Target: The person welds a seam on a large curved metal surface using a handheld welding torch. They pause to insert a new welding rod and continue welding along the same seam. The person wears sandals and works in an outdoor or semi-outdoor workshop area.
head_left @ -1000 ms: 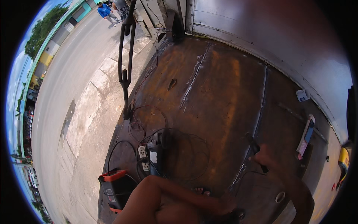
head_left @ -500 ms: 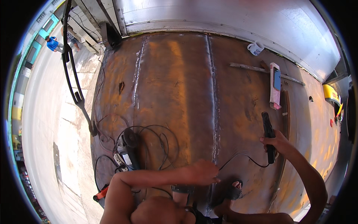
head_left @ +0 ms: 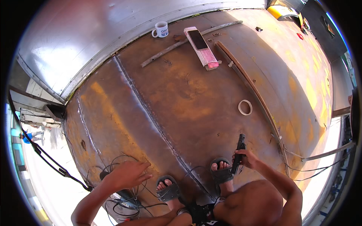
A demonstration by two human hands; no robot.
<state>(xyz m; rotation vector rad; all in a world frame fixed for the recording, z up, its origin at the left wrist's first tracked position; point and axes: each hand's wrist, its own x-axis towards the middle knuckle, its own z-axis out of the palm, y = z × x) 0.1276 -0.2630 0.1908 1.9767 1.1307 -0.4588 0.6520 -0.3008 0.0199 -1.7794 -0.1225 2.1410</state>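
Observation:
My right hand point(head_left: 247, 159) is wrapped round a black electrode holder point(head_left: 238, 152) with a cable at its end. It is beside my right sandal point(head_left: 221, 174), jaw end pointing away from me. On the left, my left hand point(head_left: 132, 175) hovers above loose black cables point(head_left: 151, 205), its fingers stretched out and apart, holding nothing. Under that forearm lies an angle grinder point(head_left: 126, 199), partly hidden by the arm and cables. A rough weld seam point(head_left: 152, 116) runs across the rusty steel floor point(head_left: 188, 90) and passes between my feet.
A white mug point(head_left: 161, 29) stands by the metal wall. A phone point(head_left: 198, 39) rests on a pink-and-white box point(head_left: 208, 58) across a thin bar point(head_left: 169, 49). A pale ring point(head_left: 245, 107) lies near a long rusty strip point(head_left: 250, 84). At far left is a person in blue point(head_left: 27, 137).
My view has turned to the right. The left hand has swung from in front of me toward the left, its fingers now spread. My right hand has brought the electrode holder close to my right foot.

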